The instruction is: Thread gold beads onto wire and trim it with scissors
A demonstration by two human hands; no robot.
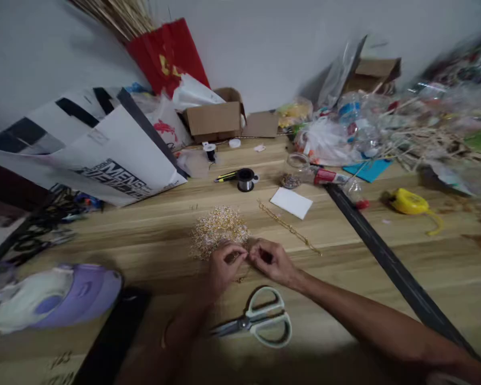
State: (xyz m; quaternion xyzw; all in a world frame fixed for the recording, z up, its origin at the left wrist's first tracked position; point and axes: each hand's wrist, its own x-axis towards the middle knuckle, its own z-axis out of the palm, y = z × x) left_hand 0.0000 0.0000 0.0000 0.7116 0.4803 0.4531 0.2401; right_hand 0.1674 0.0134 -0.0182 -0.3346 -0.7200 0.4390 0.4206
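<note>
A glittering gold beaded wire cluster [218, 229] lies on the wooden table [152, 235]. My left hand [223, 266] and my right hand [271, 261] meet just in front of it, both pinched closed on a thin gold wire piece at its near edge; the piece itself is too small to make out well. A loose gold chain strand [288, 228] runs off to the right of my hands. Pale green-handled scissors [260, 321] lie on the table right below my hands, between my forearms.
A wire spool [246, 179], white card [291, 202], long black strip [388, 262] and yellow tape measure [409, 203] lie beyond. A white paper bag [104, 155], cardboard box [214, 118] and plastic clutter [344, 133] line the back. A purple-and-white object [56, 297] sits near left.
</note>
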